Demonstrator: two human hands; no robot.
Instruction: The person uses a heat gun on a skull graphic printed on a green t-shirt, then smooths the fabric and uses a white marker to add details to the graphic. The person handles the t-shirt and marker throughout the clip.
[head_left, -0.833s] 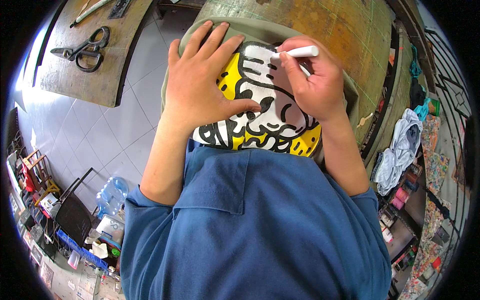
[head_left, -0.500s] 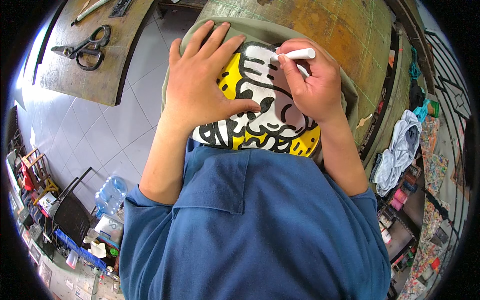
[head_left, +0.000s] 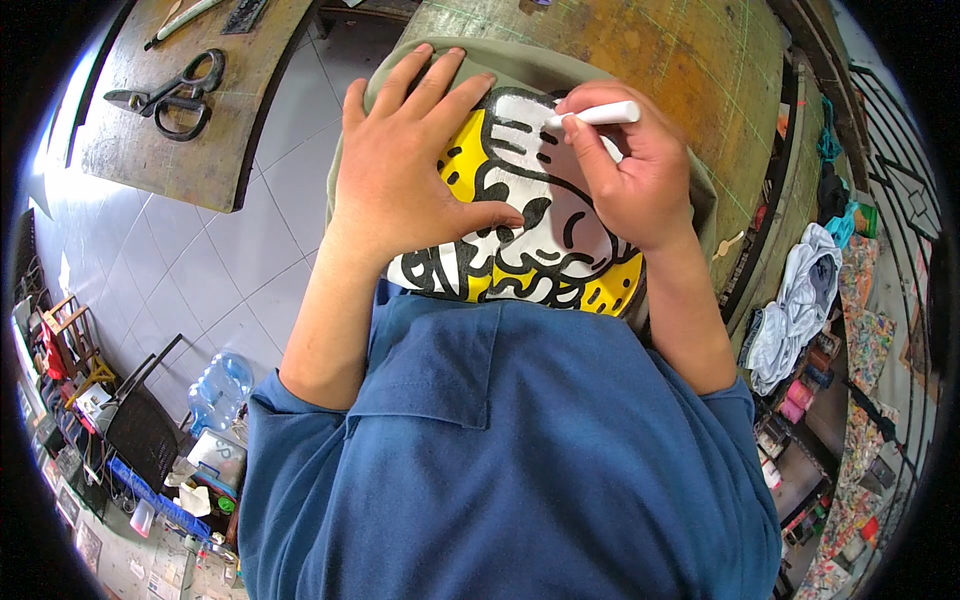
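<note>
My left hand lies flat with fingers spread on an olive-green cloth, its thumb stretched across a painted cartoon picture. The picture has white shapes, thick black outlines and yellow patches dotted in black. In my right hand a white marker is pinched between thumb and fingers. Its tip points left, close to the short black strokes in the upper white area; whether it touches the cloth I cannot tell. My right hand hides the picture's upper right part.
Beneath the cloth is a worn wooden table with green grid lines. Black-handled scissors and a pen lie on a second board at the far left. Crumpled pale clothes and spools sit to the right, clear plastic bottles to the lower left.
My right hand and the marker have shifted slightly right and down. My left hand stays spread in nearly the same place on the cloth.
</note>
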